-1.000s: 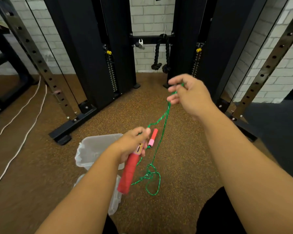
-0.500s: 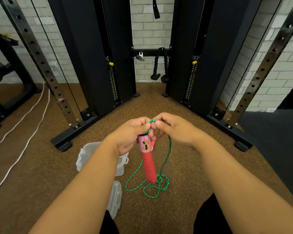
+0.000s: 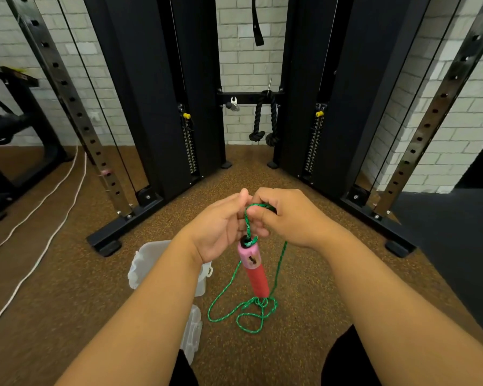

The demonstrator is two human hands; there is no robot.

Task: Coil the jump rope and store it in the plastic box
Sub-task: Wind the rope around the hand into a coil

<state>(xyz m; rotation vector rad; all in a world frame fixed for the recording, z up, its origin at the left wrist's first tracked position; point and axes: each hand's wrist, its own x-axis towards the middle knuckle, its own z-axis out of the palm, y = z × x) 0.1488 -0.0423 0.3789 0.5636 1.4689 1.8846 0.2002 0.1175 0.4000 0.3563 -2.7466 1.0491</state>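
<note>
Head view: hands (image 3: 258,222) pinching rope (image 3: 247,221).

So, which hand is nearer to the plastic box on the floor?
Left. The left hand is over the right end of the plastic box, with its forearm crossing it. The right hand is further right, apart from the box, pinching the green rope.

The left forearm hid most of the box (image 3: 148,257) and part of its lid (image 3: 193,334). Fingers (image 3: 260,218) covered the rope (image 3: 279,263) where both hands met.
</note>
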